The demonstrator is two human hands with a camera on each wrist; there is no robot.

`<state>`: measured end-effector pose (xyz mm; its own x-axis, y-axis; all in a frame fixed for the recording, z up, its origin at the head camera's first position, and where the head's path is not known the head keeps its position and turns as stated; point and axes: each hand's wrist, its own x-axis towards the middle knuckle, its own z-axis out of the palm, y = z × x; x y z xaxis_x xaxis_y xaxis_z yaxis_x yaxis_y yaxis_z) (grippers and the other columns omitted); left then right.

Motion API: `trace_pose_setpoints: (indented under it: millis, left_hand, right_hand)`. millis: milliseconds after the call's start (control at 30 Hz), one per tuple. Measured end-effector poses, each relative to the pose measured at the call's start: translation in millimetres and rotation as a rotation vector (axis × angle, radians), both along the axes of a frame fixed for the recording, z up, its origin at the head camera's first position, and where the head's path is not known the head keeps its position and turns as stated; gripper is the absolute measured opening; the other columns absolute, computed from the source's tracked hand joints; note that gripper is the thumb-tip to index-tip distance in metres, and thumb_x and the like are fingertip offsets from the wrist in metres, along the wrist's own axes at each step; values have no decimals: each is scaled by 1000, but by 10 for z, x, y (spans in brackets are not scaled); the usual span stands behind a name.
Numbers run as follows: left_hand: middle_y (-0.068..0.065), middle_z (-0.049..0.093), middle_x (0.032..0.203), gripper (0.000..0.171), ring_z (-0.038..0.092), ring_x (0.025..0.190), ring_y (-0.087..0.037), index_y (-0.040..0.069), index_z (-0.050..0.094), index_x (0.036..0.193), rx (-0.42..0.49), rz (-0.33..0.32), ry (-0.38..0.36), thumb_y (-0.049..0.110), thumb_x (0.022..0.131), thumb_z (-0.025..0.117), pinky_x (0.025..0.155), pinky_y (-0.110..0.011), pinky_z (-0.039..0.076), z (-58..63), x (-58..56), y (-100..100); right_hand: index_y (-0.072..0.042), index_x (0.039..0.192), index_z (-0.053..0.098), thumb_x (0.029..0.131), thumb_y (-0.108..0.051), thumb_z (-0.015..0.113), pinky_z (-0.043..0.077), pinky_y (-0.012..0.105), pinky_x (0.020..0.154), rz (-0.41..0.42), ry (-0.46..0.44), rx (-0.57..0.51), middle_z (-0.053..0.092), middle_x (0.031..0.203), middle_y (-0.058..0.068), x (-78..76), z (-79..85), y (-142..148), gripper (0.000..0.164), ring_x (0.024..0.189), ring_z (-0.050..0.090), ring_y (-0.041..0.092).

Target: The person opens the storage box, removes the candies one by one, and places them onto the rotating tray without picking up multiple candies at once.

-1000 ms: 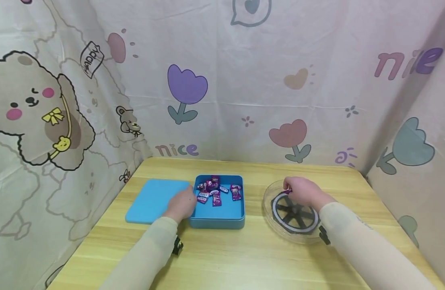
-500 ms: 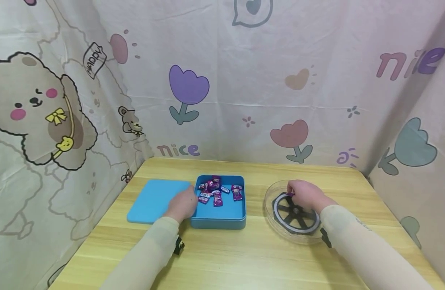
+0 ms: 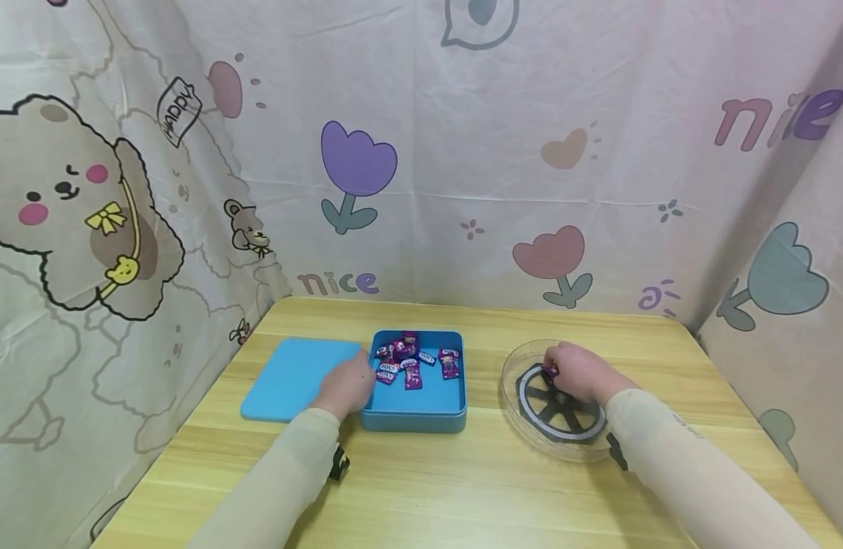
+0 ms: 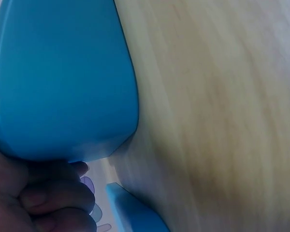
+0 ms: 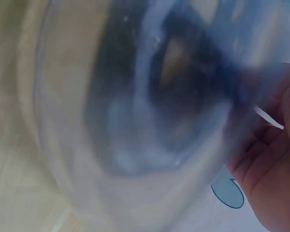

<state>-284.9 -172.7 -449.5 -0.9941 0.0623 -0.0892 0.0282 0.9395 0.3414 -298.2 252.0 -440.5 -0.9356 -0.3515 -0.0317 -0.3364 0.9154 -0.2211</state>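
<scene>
In the head view, my left hand [image 3: 346, 381] grips the left wall of an open blue tin [image 3: 413, 422], its fingers curled in the left wrist view against the tin's side. Several purple-wrapped candies [image 3: 412, 375] lie inside, mostly toward the back and left. Over on the right, my right hand [image 3: 581, 371] reaches into a round clear dish [image 3: 507, 396] and pinches a purple-wrapped candy [image 3: 550, 371], mostly hidden by the fingers. Beneath that hand is a black spoked insert [image 3: 565, 415] with a white ring. The right wrist view is blurred through the dish's clear wall.
A flat blue lid [image 3: 291, 380] lies on the wooden table [image 3: 428, 488], left of the tin and partly behind the left hand. Patterned curtains [image 3: 421, 152] stand close behind the table and along both sides.
My right hand has shifted slightly right and lower over the dish, with the candy still in its fingers. My left hand stays at the tin.
</scene>
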Motion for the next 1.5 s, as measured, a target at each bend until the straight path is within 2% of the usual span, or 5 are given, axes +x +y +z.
trace_pose_setpoints:
  millis: [600,900,1067,1300,1500]
  left_hand:
    - [-25,36,157,55,38,141,-43,-9,29,154,8,21,-28,20,109,36,110,-60,36,-1,1,-15]
    - [-24,37,157,54,38,141,-43,-8,30,154,16,10,-18,21,109,35,110,-61,36,-7,-45,7]
    - [-25,37,157,54,39,141,-42,-9,31,154,1,4,-18,20,109,36,109,-61,37,-1,-39,9]
    - [-25,38,156,54,40,140,-43,-10,30,153,-8,0,-13,20,109,36,108,-60,38,1,-22,0]
    - [-25,38,156,54,40,140,-42,-10,31,153,-1,2,-7,19,108,36,108,-60,38,-1,-10,-6]
  right_hand:
    - [-2,115,71,82,1,71,52,54,92,17,-27,-42,68,100,8,46,-17,1,33,97,64,29]
    - [-4,111,71,88,-5,69,51,57,91,-5,17,-55,67,101,9,147,178,-30,23,98,64,33]
    - [-4,116,70,90,-7,69,51,56,93,2,25,-57,67,106,12,142,233,-74,26,101,64,34]
    - [-3,113,70,85,-3,66,51,53,92,71,70,-71,67,105,11,161,316,-234,29,101,64,33]
    - [-3,116,69,87,-3,65,51,51,92,108,68,-78,66,108,11,190,414,-422,29,104,63,32]
